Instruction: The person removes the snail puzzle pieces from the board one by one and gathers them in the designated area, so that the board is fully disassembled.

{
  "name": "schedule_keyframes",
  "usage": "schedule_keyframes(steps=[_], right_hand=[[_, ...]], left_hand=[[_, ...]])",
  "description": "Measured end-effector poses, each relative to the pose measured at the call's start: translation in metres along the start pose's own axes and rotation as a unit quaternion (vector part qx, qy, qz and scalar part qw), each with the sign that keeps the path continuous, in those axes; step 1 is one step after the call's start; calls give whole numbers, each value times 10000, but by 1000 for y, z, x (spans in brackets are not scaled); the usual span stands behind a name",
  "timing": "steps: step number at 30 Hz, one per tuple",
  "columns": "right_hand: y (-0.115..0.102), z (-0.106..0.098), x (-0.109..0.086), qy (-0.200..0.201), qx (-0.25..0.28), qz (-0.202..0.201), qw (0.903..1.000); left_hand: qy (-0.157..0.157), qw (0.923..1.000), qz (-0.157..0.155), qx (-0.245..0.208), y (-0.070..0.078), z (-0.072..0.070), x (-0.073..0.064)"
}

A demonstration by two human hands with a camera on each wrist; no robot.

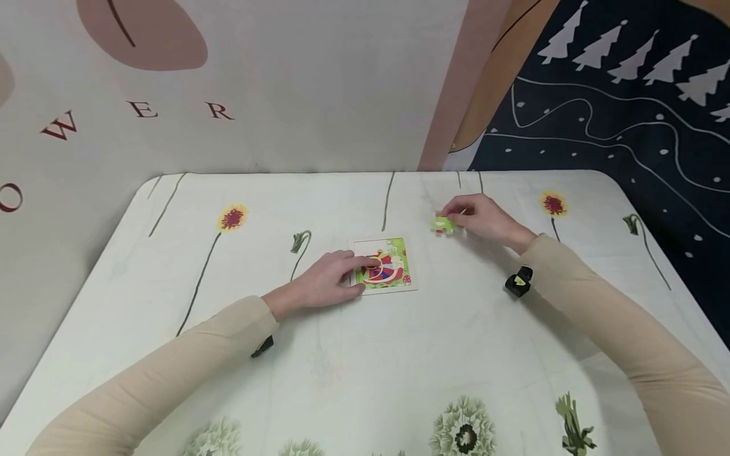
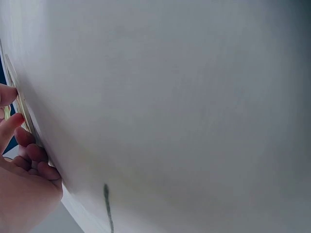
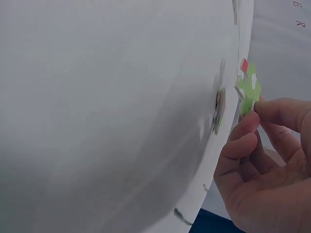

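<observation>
A square jigsaw puzzle (image 1: 399, 259) in a pale frame lies flat mid-table, its picture bright green, red and blue. My left hand (image 1: 325, 278) rests at its left side, the index finger straight across the picture and the thumb by the lower edge. In the left wrist view the other fingers of that hand (image 2: 29, 170) bend beside the frame's edge. Up and to the right, my right hand (image 1: 485, 218) pinches a green puzzle piece (image 3: 250, 87) with a red patch between thumb and fingertips, above the table. Below it, another piece (image 3: 220, 111) lies on the cloth.
A white cloth (image 1: 365, 367) printed with flowers covers the table. Behind the far edge hang a pale lettered fabric (image 1: 319, 95) and a dark fabric (image 1: 604, 126) with white trees. Black straps (image 1: 518, 282) sit at both wrists.
</observation>
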State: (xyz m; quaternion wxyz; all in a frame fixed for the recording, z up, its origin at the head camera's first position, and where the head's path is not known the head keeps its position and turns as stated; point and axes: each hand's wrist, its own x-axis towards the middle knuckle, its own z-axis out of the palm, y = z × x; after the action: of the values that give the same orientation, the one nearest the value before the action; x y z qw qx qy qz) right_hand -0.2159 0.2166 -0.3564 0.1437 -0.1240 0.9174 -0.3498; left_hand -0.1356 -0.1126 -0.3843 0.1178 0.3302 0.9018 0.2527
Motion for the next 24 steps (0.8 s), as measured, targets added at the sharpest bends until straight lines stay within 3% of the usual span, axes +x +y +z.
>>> schedule_keyframes(steps=[19, 24], right_hand=[[18, -21, -3, 191, -256, 65, 9995], [22, -24, 0, 173, -228, 257, 9993]], left_hand=[[15, 10000, 45, -46, 1, -1, -1], [21, 10000, 75, -37, 0, -1, -1]])
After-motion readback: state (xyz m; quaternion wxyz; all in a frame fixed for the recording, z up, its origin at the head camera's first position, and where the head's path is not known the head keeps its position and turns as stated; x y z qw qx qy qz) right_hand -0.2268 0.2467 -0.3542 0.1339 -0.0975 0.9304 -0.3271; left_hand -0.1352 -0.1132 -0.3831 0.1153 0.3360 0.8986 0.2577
